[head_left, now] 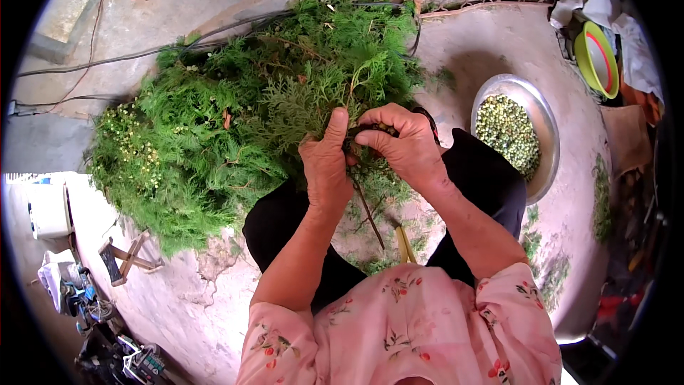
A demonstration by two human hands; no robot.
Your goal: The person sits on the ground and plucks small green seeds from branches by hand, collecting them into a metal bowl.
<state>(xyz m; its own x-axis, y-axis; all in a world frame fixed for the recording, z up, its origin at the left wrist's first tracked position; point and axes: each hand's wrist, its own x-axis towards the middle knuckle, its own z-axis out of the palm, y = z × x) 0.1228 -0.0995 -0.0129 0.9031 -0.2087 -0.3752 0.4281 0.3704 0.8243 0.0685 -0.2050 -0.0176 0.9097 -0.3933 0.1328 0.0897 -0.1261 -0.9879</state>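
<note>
My left hand is closed around a leafy conifer branch, thumb pointing up. The branch's bare brown stem sticks out below that hand, between my knees. Right beside it, my right hand has its thumb and fingers curled together on small dark, roundish cones at the twig, partly hidden by the fingers. A large heap of cut green conifer branches lies in front and to the left, with pale cones showing among its sprays. To the right stands a metal basin holding many small green cones.
A yellow-handled tool lies between my legs. Dark cables run behind the heap. At the far right is a green-yellow basin near piled cloths. A small wooden stool stands at left, near cluttered equipment.
</note>
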